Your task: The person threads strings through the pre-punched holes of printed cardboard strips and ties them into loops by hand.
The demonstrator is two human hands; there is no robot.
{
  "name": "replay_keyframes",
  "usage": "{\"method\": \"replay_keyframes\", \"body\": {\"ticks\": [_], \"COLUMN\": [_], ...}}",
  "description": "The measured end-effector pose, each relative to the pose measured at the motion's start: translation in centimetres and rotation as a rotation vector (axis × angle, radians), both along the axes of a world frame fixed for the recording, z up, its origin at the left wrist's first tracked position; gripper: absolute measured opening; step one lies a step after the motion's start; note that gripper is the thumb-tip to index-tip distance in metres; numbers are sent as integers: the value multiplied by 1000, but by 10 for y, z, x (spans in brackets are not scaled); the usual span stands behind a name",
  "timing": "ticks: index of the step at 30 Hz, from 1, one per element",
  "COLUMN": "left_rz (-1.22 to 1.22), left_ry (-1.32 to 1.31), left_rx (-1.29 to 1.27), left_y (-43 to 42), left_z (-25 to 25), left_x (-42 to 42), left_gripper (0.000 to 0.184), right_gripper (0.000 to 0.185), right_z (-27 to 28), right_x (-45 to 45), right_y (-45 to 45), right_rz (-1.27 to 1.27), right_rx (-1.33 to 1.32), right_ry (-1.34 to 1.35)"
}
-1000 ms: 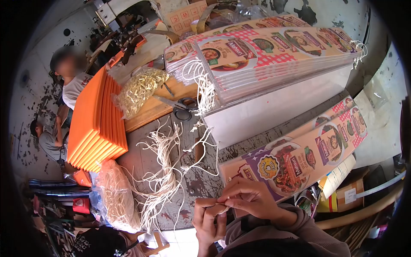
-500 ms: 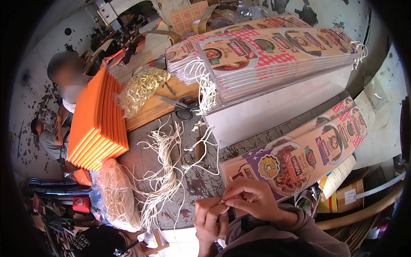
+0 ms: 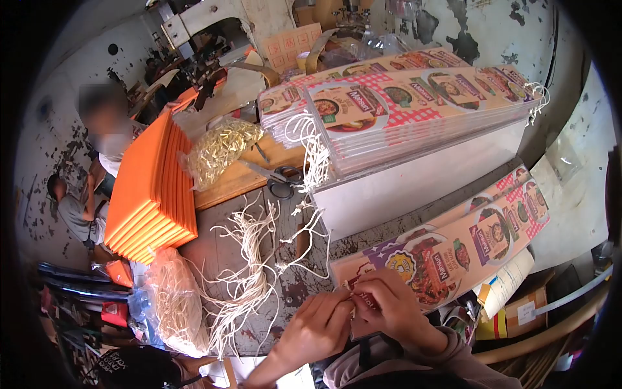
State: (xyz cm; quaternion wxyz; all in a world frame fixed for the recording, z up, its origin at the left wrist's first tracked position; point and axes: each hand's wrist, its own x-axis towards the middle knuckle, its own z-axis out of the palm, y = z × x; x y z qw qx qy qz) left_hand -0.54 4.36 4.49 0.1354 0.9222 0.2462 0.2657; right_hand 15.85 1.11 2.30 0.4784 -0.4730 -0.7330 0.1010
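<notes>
Near the bottom centre, my left hand (image 3: 324, 321) and my right hand (image 3: 389, 305) meet, both with fingers pinched. A small pale bit of cord shows between their fingertips, mostly hidden. Just beyond them lies a printed food-picture panel (image 3: 447, 259) in clear plastic, overlapping another one. White cords (image 3: 249, 259) are spread in a loose bundle left of my hands, with a few knotted cords (image 3: 311, 236) beside them. Scissors (image 3: 282, 181) with black handles lie beyond the cords. A stack of corded panels (image 3: 414, 110) rests on a white box (image 3: 421, 175).
Orange folded sheets (image 3: 152, 194) stand at the left, beside a bag of gold-coloured pieces (image 3: 223, 146). A bag of cords (image 3: 175, 301) sits at the grey table's (image 3: 253, 334) left edge. Two people (image 3: 110, 129) are at the far left. A carton (image 3: 525, 311) stands at the lower right.
The view has tilted, so the scene sits slightly lower. My left hand has moved up and right, turning so its forearm shows; my right hand has turned inward, and the pinched fingertips remain together.
</notes>
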Motion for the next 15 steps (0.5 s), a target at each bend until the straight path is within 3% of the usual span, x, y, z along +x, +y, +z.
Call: {"method": "replay_keyframes", "body": {"ticks": [5, 8, 12, 15], "left_rz": [-87, -160, -174, -134], "left_ry": [-75, -213, -326, -162], "left_rx": [-180, -252, -111, 56], "left_y": [27, 43, 34, 24], "left_z": [-11, -33, -67, -75], "left_x": [4, 1, -17, -29], "left_gripper": [22, 22, 23, 23], "right_gripper": [26, 26, 19, 17], "right_z": [-16, -29, -22, -2], "right_x": [0, 2, 4, 2], "right_y": [0, 0, 0, -7], "right_rz": [-67, -49, 16, 71], "right_rx": [-254, -101, -19, -169], "right_ry": [253, 160, 106, 72]}}
